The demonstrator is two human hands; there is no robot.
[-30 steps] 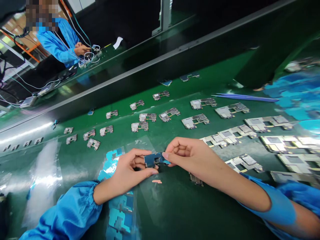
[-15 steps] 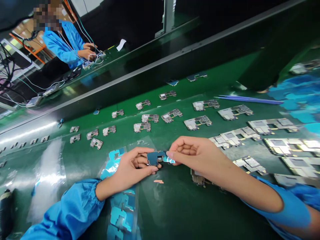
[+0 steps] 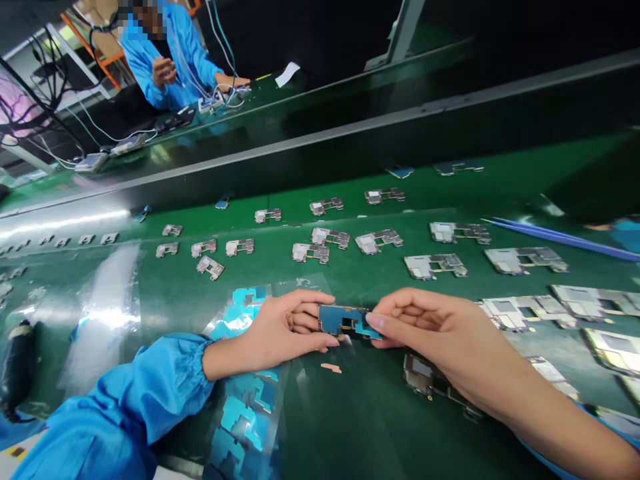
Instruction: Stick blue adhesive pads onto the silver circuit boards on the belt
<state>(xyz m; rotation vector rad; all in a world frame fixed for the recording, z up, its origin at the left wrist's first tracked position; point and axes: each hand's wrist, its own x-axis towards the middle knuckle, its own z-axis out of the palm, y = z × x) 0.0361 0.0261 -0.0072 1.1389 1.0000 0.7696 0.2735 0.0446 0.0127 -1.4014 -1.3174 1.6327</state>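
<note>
Green matting covers a long workbench point(image 3: 360, 433) scattered with silvery, notched circuit boards point(image 3: 380, 241), where a worker in blue sleeves handles a small, blue-faced circuit board point(image 3: 331, 320) just above the surface. The left hand point(image 3: 283, 327) is partly closed, its curled fingers behind the board's left end and its thumb along the lower edge. The right hand point(image 3: 440, 323) pinches the opposite end between thumb and forefinger, the other fingers folded in.

Below the board, a thin, copper-pink strip point(image 3: 331, 368) lies flat on the mat. A clear plastic sheet of bright blue, shaped film pieces point(image 3: 240, 423) runs under the left forearm, and a darker metallic circuit board point(image 3: 420, 375) sits partly hidden beneath the right hand. Slim blue tweezers point(image 3: 565, 239) rest at the far right; a black, thick-handled tool point(image 3: 19, 363) lies at the far left. Across a dark, metal-edged divider point(image 3: 320, 141), a co-worker in a blue jacket point(image 3: 173, 60) sits near tangled cables and a white paper slip point(image 3: 287, 75).
</note>
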